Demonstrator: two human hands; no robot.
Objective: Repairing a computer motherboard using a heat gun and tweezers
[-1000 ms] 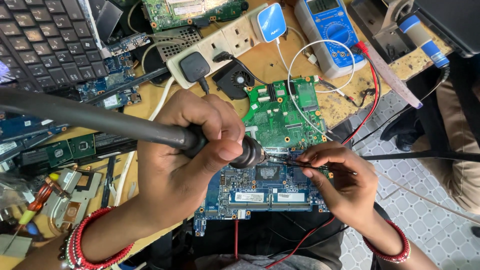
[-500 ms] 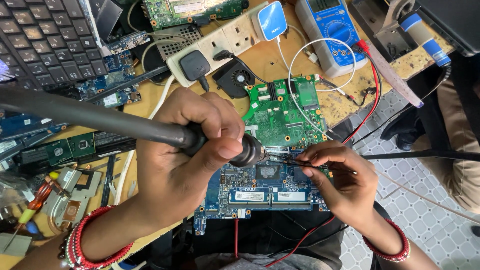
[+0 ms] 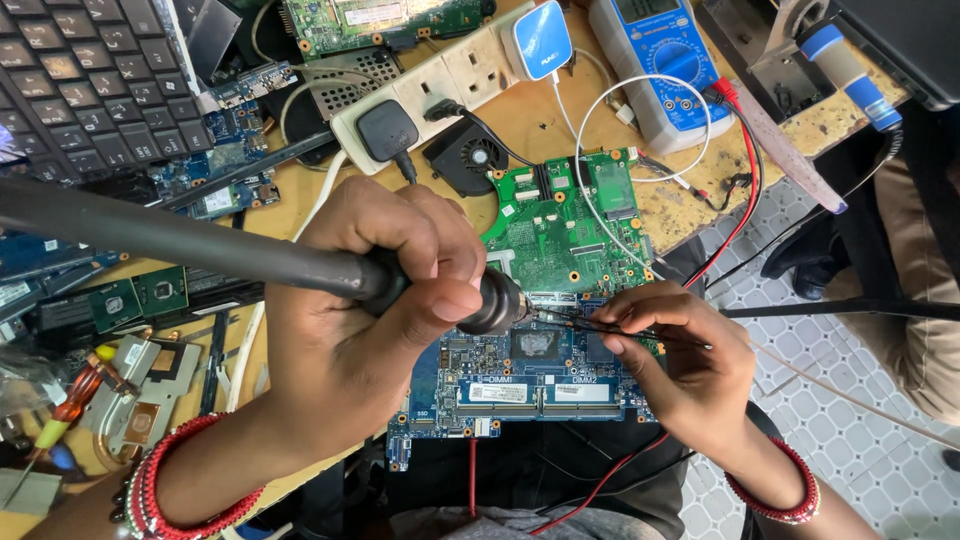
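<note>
Over the blue rectangular laptop circuit board (image 3: 520, 375) at the edge of the wooden workbench (image 3: 530, 125), my left hand (image 3: 375, 320) was wrapped tight around the thick black handle of a hot-air rework wand (image 3: 200, 245), its dark nozzle aimed at the board's upper edge. My right hand (image 3: 680, 365) pinched thin black tweezers (image 3: 620, 328), tips close to the nozzle. Just beyond lay a green square circuit board (image 3: 560, 235), a small black fan (image 3: 470, 160), a white power strip (image 3: 430, 95) and a blue multimeter (image 3: 665, 60).

Matt black plastic hot-air handle (image 3: 250, 260), worn wooden bench (image 3: 540, 120)
</note>
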